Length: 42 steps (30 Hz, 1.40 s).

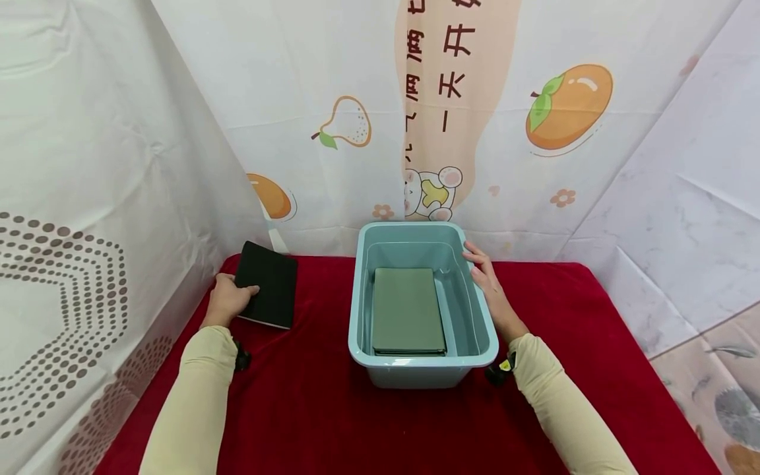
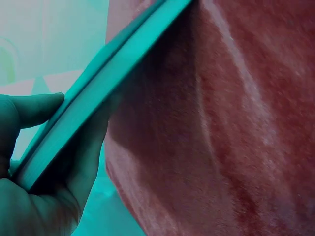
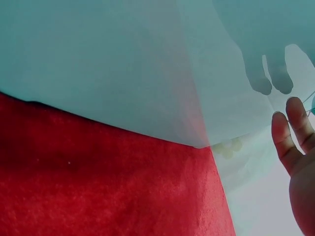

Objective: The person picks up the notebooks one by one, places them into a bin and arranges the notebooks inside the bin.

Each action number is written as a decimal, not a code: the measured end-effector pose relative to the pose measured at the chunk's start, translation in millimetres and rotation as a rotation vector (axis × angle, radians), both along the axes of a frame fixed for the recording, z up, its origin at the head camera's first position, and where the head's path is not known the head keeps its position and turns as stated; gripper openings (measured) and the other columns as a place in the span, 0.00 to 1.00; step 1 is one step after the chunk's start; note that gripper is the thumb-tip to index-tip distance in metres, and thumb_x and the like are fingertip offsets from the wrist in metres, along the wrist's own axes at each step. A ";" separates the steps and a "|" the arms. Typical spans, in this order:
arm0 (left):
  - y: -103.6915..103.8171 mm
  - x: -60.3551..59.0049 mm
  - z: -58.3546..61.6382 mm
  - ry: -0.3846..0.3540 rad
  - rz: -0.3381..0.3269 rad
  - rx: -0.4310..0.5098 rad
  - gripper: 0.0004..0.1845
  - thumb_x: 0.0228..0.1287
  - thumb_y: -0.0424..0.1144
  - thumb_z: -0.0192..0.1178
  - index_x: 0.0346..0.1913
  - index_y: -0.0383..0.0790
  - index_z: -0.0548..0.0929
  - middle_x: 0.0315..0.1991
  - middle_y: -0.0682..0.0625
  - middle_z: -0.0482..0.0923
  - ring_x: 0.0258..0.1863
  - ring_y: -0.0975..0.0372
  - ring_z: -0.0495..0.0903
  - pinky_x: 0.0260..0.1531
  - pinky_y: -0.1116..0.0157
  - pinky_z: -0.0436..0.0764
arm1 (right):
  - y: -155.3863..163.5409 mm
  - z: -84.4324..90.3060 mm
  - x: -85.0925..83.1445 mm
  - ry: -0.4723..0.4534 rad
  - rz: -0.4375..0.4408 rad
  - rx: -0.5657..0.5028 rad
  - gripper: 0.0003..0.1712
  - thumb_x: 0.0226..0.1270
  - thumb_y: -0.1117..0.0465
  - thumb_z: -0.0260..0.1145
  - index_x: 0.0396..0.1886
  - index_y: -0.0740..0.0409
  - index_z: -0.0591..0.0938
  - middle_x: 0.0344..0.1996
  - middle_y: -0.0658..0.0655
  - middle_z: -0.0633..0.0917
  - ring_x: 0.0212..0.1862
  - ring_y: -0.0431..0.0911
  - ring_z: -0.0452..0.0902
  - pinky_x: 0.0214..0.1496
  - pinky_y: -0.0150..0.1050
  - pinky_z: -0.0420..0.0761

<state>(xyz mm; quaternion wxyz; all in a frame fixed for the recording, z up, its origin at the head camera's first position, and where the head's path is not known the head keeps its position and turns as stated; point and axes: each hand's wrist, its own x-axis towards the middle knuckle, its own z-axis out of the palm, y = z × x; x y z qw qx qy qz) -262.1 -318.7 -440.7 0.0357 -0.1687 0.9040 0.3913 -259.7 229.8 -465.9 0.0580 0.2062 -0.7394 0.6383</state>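
My left hand [image 1: 230, 298] grips a black-covered notebook [image 1: 272, 287] by its left edge, thumb on the cover. The left wrist view shows the notebook [image 2: 83, 110] tilted edge-on between the thumb and the fingers [image 2: 88, 152]. A light blue plastic bin [image 1: 415, 361] stands in the middle of the table. Inside it lies a dark green book [image 1: 407, 307], apparently on at least one other. My right hand [image 1: 491, 287] is at the bin's right rim, its fingers extended. In the right wrist view, the fingers [image 3: 298, 118] are close to the bin wall [image 3: 108, 64]; contact is unclear.
A red cloth [image 1: 309, 409] covers the table. Behind the bin hangs a white printed curtain [image 1: 285, 66], and more sheets close off the left and right sides. Dark wrist devices [image 1: 242, 356] sit at both cuffs.
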 end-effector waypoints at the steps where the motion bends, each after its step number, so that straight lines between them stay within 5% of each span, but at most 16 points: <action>1: 0.5 -1.1 0.0 0.006 -0.005 0.005 0.43 0.73 0.46 0.57 0.76 0.25 0.48 0.68 0.21 0.62 0.67 0.33 0.66 0.69 0.40 0.68 | 0.1 0.2 -0.3 0.004 0.002 0.002 0.28 0.85 0.53 0.42 0.78 0.57 0.57 0.82 0.45 0.51 0.83 0.49 0.43 0.69 0.31 0.66; 9: 3.3 -5.9 -2.7 0.081 -0.031 -0.033 0.45 0.71 0.41 0.59 0.82 0.37 0.45 0.76 0.27 0.57 0.72 0.32 0.60 0.71 0.37 0.64 | -0.1 -0.5 -1.7 0.026 0.012 -0.006 0.28 0.85 0.54 0.42 0.78 0.58 0.58 0.82 0.48 0.51 0.83 0.50 0.42 0.69 0.29 0.65; 22: 14.8 0.2 0.1 0.164 0.014 -0.007 0.42 0.70 0.37 0.59 0.82 0.41 0.51 0.75 0.30 0.63 0.70 0.34 0.64 0.69 0.39 0.68 | 0.2 -1.9 -1.5 0.029 0.019 -0.024 0.28 0.84 0.54 0.42 0.77 0.59 0.57 0.82 0.48 0.51 0.82 0.50 0.42 0.68 0.29 0.66; 36: 16.9 12.6 21.0 0.175 0.040 0.074 0.43 0.73 0.39 0.58 0.83 0.44 0.47 0.80 0.33 0.53 0.75 0.35 0.58 0.72 0.39 0.65 | -0.6 -1.5 -0.3 -0.012 0.013 -0.035 0.28 0.84 0.53 0.43 0.78 0.56 0.58 0.82 0.43 0.51 0.83 0.48 0.42 0.67 0.28 0.68; 42: 19.0 18.3 31.6 0.191 0.038 0.141 0.43 0.75 0.40 0.56 0.84 0.43 0.44 0.80 0.32 0.52 0.73 0.37 0.64 0.69 0.41 0.71 | -1.5 -2.1 -0.4 0.008 0.014 -0.037 0.29 0.84 0.53 0.42 0.78 0.59 0.57 0.82 0.45 0.51 0.83 0.49 0.42 0.67 0.27 0.68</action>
